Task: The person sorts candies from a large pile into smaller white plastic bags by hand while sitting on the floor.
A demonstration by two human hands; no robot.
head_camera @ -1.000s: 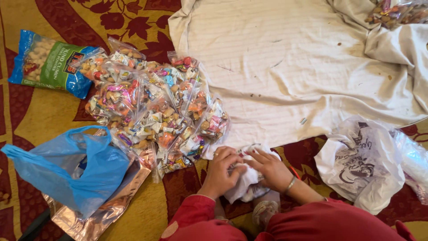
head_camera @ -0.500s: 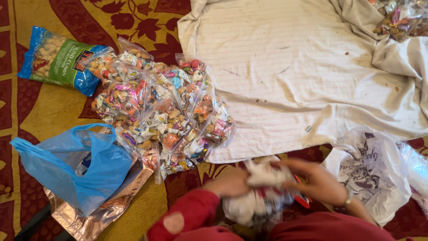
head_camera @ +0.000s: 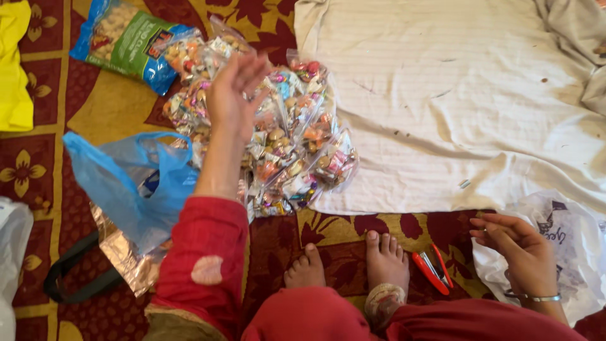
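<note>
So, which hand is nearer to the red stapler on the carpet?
Right. The right hand is open just beside the red stapler, on its right, not touching it. The left hand is raised far away, open over the pile of snack bags.

A blue plastic bag [head_camera: 129, 183] lies on a shiny foil sheet [head_camera: 123, 256] over the red-and-gold carpet [head_camera: 38, 164]. A white cloth [head_camera: 454, 95] spreads above, red stapler [head_camera: 430, 270] and yellow cloth [head_camera: 14, 69] lie well apart.
</note>
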